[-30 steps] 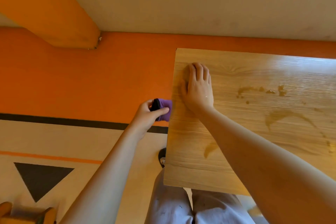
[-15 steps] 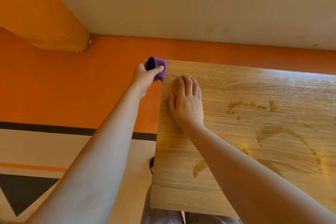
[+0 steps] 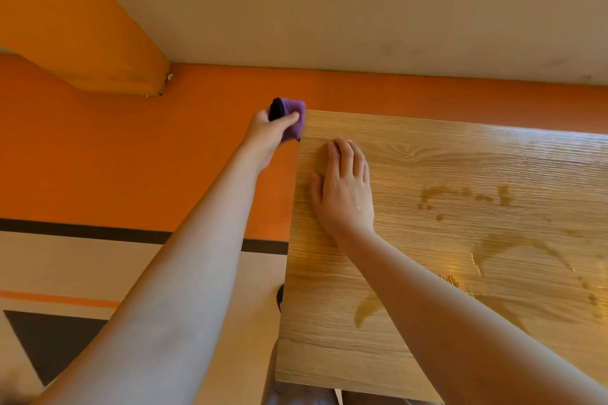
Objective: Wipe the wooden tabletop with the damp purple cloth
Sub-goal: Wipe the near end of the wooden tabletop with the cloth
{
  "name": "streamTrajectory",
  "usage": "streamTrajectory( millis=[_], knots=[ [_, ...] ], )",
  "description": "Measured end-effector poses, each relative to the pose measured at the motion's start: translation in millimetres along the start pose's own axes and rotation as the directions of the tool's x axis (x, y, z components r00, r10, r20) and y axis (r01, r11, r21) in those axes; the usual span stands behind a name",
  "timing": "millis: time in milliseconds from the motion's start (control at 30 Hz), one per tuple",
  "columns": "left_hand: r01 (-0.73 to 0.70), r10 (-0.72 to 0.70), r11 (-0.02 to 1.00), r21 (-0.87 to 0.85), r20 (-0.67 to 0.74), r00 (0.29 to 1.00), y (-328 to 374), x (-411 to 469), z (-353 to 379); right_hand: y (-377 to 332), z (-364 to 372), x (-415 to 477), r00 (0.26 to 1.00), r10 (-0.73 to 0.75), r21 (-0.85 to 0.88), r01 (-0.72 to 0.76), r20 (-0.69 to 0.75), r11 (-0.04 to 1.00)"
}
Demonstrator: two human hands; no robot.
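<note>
With our left hand [image 3: 268,131] pinching the cloth [image 3: 293,118] at the tabletop's [image 3: 460,158] far left corner and our right hand [image 3: 345,189] flat, fingers spread, we risk only rubbing the edge, leaving the wet streaks [image 3: 500,250] rightward unwiped.

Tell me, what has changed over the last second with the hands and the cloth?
The left hand, gripping the purple cloth, slid along the table's left edge from about midway to the far corner. The right hand stayed flat on the tabletop near that edge. The wet streaks to the right remain unwiped. Nothing was picked up or let go.
</note>
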State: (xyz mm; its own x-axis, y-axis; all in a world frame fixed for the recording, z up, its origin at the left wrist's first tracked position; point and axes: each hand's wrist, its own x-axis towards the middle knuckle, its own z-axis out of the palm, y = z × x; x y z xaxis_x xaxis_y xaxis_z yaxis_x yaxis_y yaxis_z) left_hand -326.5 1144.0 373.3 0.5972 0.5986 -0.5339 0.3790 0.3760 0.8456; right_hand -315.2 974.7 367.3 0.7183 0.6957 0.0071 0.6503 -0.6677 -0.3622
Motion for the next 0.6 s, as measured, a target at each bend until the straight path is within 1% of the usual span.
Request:
streamTrajectory(
  millis=[100,233,333,500,600],
  knots=[
    [0.01,-0.01,1.0,-0.003,-0.017,1.0,-3,15,1,-1,1,0,1.0,-0.002,0.001,0.002,-0.009,1.0],
    [0.005,-0.007,0.998,-0.055,-0.042,0.999,-11,2,1,0,2,-2,1.0,-0.009,0.006,0.009,-0.005,1.0],
    [0.023,-0.024,0.998,-0.054,-0.024,0.999,-21,-19,-5,1,2,-2,1.0,-0.016,0.011,0.016,-0.003,1.0],
    [0.089,-0.089,0.996,-0.03,-0.001,0.996,-47,-72,-17,0,1,-2,1.0,-0.022,0.019,0.022,0.007,1.0],
    [0.139,-0.139,0.99,-0.013,-0.005,0.99,-65,-109,-25,0,-1,-2,1.0,-0.022,0.037,0.023,-0.01,0.999]
  ],
)
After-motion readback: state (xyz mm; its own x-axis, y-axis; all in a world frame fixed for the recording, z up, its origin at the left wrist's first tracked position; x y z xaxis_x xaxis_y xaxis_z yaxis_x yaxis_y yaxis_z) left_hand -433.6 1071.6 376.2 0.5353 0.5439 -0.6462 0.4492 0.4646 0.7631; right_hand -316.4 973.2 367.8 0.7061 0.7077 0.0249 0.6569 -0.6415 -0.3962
